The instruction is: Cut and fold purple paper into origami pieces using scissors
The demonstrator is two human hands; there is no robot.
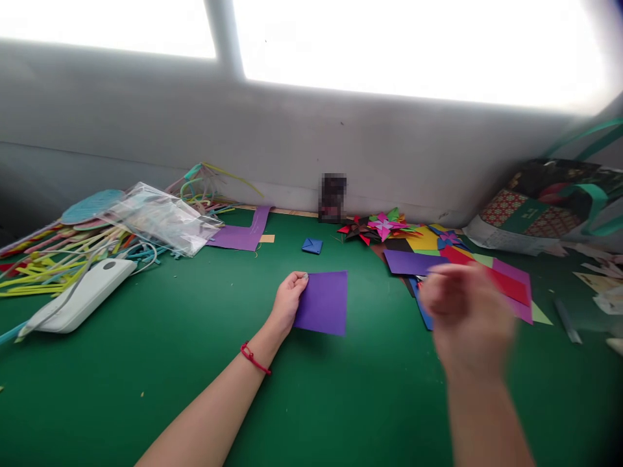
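Observation:
My left hand (291, 298) pinches the left edge of a square sheet of purple paper (324, 303), just above the green table. A red cord bracelet circles that wrist. My right hand (467, 311) is smeared by motion in front of the pile of coloured paper, so its fingers do not show clearly. Close by its fingers lies another purple sheet (411, 262); I cannot tell whether they touch. Red paper (509, 285) shows to the right of that hand. Beyond my left hand sits a small folded blue paper piece (312, 246).
Folded paper flowers (383, 226) stand by the wall. On the left are pipe cleaners (97, 259), a clear plastic bag (160, 217), a white device with a cable (82, 295) and cut purple paper (238, 237). A patterned bag (530, 207) and a pen-like stick (567, 321) lie right.

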